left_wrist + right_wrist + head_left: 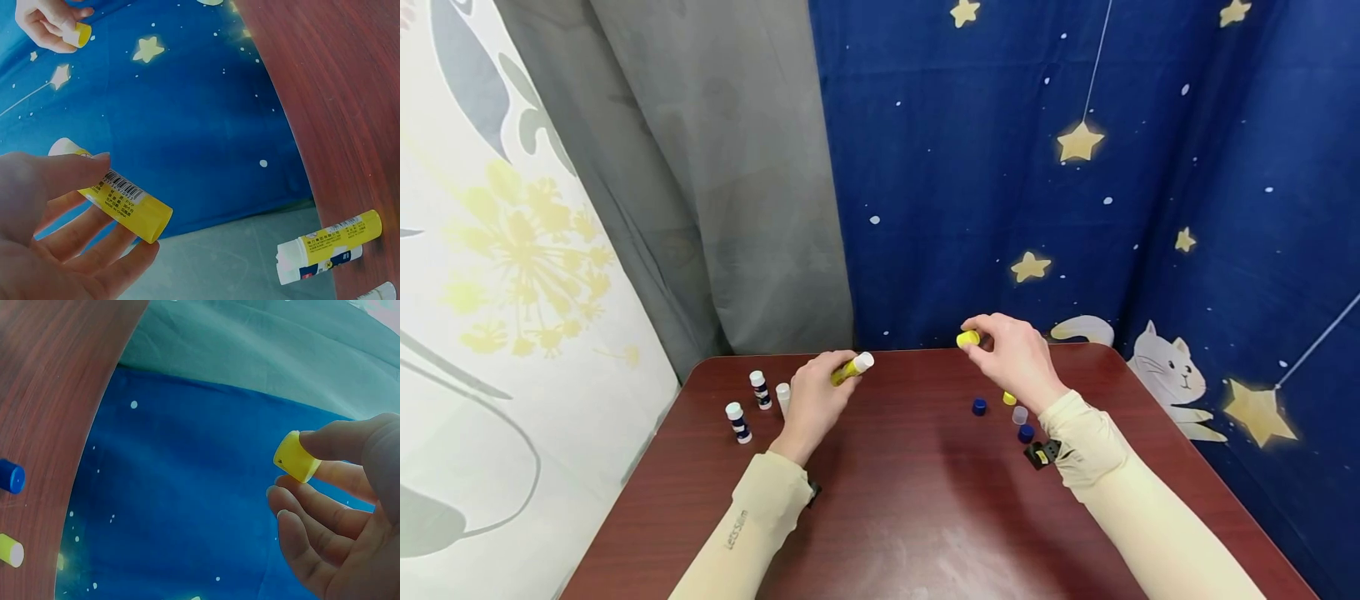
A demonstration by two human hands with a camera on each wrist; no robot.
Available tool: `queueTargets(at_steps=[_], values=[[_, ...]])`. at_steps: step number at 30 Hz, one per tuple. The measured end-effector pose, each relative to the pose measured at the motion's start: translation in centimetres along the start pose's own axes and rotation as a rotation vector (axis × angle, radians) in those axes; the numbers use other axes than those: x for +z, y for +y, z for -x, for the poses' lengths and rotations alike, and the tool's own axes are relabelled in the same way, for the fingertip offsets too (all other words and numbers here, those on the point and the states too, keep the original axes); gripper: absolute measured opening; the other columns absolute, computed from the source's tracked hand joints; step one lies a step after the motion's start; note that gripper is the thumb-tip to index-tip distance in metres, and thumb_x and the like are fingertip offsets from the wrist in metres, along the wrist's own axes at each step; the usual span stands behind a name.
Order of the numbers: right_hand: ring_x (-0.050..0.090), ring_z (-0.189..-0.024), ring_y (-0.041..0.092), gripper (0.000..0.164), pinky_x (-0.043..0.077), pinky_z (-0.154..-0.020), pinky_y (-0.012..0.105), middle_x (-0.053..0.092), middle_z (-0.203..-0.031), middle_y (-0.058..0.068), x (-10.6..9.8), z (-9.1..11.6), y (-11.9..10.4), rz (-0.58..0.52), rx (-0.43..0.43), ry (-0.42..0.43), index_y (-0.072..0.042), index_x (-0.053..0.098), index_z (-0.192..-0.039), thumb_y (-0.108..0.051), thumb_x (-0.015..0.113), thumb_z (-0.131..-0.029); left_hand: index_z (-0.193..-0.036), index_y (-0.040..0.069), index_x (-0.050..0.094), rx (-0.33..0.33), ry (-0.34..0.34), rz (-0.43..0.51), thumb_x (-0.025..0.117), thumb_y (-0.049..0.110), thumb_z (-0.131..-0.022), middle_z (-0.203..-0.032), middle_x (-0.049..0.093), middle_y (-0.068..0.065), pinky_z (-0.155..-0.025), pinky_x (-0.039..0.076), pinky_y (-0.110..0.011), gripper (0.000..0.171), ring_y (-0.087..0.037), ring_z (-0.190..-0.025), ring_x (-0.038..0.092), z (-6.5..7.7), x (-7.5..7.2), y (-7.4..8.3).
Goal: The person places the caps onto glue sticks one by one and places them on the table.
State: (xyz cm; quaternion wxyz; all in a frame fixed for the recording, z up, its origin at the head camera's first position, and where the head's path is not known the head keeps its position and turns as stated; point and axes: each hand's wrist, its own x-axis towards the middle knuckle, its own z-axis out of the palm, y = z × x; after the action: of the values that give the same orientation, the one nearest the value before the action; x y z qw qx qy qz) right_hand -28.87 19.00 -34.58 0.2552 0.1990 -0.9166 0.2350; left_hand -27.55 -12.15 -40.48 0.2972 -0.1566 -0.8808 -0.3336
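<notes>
My left hand (817,402) grips a yellow glue stick (128,206) above the far part of the table, its white end tilted up to the right in the head view. In the left wrist view the thumb lies across its printed label. Off to the right, my right hand (1017,357) pinches a small yellow cap (296,457) between thumb and fingertips, held in the air apart from the stick. The other fingers of that hand are loosely bent beneath the cap in the right wrist view.
Left on the table stand dark-blue-labelled glue sticks (738,422), a white-topped one (783,398) partly behind the left hand, and a yellow one (344,237). Under the right hand lie blue caps (979,407), a yellow cap (1009,398) and a translucent cap (1019,415). Curtains (925,208) hang behind.
</notes>
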Motion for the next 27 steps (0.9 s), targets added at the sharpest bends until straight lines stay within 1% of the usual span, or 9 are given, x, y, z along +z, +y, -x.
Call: queueTargets(at_steps=[3, 7, 12, 14, 16, 20, 24, 27], values=[[0.06, -0.073, 0.011, 0.024, 0.049, -0.058, 0.032, 0.068, -0.093, -0.005, 0.2, -0.1, -0.5, -0.006, -0.016, 0.004, -0.022, 0.074, -0.113, -0.026, 0.077, -0.09, -0.113, 0.019, 0.075, 0.004, -0.002, 0.007, 0.085, 0.014, -0.083, -0.104, 0.072, 0.0, -0.082, 0.051, -0.043, 0.032, -0.027, -0.091, 0.065, -0.1, 0.2, 0.1], [0.059, -0.071, 0.01, 0.024, 0.048, -0.058, 0.031, 0.068, -0.093, -0.006, 0.8, -0.4, -1.2, -0.016, -0.037, 0.007, -0.023, 0.074, -0.112, -0.027, 0.077, -0.089, -0.115, 0.019, 0.074, -0.016, -0.022, 0.02, 0.084, 0.015, -0.084, -0.106, 0.071, -0.001, -0.085, 0.052, -0.043, 0.032, -0.028, -0.094, 0.067, 0.0, 0.5, 0.3], [0.059, -0.071, 0.008, 0.023, 0.048, -0.058, 0.031, 0.068, -0.093, -0.007, 1.4, -0.5, -1.8, -0.021, -0.053, 0.005, -0.023, 0.074, -0.111, -0.027, 0.078, -0.089, -0.114, 0.019, 0.074, -0.022, -0.033, 0.029, 0.084, 0.012, -0.083, -0.105, 0.071, 0.0, -0.083, 0.054, -0.043, 0.033, -0.025, -0.093, 0.067, 0.2, 1.0, 0.6], [0.059, -0.072, 0.008, 0.023, 0.048, -0.059, 0.031, 0.068, -0.093, -0.007, 1.6, -0.6, -2.1, -0.019, -0.055, 0.002, -0.024, 0.074, -0.111, -0.026, 0.077, -0.088, -0.113, 0.019, 0.074, -0.025, -0.033, 0.017, 0.084, 0.013, -0.083, -0.104, 0.071, 0.0, -0.082, 0.055, -0.042, 0.032, -0.023, -0.092, 0.067, 0.2, 1.1, 0.6], [0.06, -0.073, 0.009, 0.023, 0.048, -0.059, 0.031, 0.068, -0.093, -0.008, 1.7, -0.7, -2.4, -0.013, -0.059, 0.001, -0.024, 0.074, -0.11, -0.026, 0.077, -0.088, -0.113, 0.019, 0.074, -0.027, -0.035, 0.007, 0.084, 0.014, -0.083, -0.104, 0.071, 0.0, -0.082, 0.055, -0.042, 0.032, -0.023, -0.091, 0.067, 0.1, 1.1, 0.6], [0.061, -0.073, 0.011, 0.022, 0.048, -0.058, 0.031, 0.068, -0.092, -0.007, 2.1, -0.9, -3.0, -0.013, -0.067, -0.003, -0.024, 0.075, -0.11, -0.026, 0.078, -0.088, -0.112, 0.019, 0.074, -0.002, -0.026, -0.008, 0.084, 0.015, -0.084, -0.101, 0.07, 0.001, -0.081, 0.054, -0.041, 0.031, -0.021, -0.089, 0.066, -0.1, 1.3, 0.7], [0.06, -0.073, 0.009, 0.022, 0.049, -0.059, 0.029, 0.068, -0.093, -0.008, 2.6, -0.9, -3.5, -0.025, -0.072, -0.018, -0.023, 0.075, -0.11, -0.026, 0.077, -0.088, -0.111, 0.019, 0.074, 0.028, -0.023, -0.008, 0.085, 0.013, -0.083, -0.1, 0.07, 0.001, -0.079, 0.054, -0.039, 0.03, -0.019, -0.087, 0.065, -0.2, 1.5, 0.8], [0.06, -0.074, 0.008, 0.021, 0.05, -0.061, 0.029, 0.068, -0.094, -0.009, 3.0, -0.9, -3.9, -0.037, -0.077, -0.029, -0.023, 0.075, -0.11, -0.025, 0.077, -0.089, -0.11, 0.018, 0.074, 0.037, -0.023, -0.009, 0.085, 0.012, -0.083, -0.1, 0.07, 0.001, -0.079, 0.054, -0.038, 0.03, -0.018, -0.085, 0.064, -0.2, 1.6, 1.0]])
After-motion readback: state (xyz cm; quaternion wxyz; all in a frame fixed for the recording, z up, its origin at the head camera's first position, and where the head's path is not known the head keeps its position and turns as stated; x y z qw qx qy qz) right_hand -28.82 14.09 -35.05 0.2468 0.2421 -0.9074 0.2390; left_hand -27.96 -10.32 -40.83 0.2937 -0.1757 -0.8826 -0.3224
